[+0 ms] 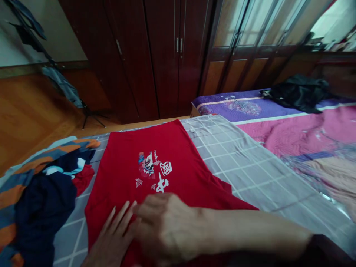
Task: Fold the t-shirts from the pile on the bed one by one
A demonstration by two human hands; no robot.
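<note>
A red shirt (125, 155) with a printed mask figure and white characters lies spread on a grey checked sheet (236, 159). My left hand (114, 237) rests on the lower left part of the shirt, its fingers stretched out and spread. Beside it, my right hand (167, 226) reaches across the shirt with its fingers curled down. Blur and the back of that hand hide the fingertips and anything they may hold.
Piled clothes (44, 200), dark blue, orange-striped and red, lie at the left. Behind stand dark red wardrobes (164, 55) and a clothes stand (86, 109). Another bed (278, 133) at the right bears a black garment (300, 92).
</note>
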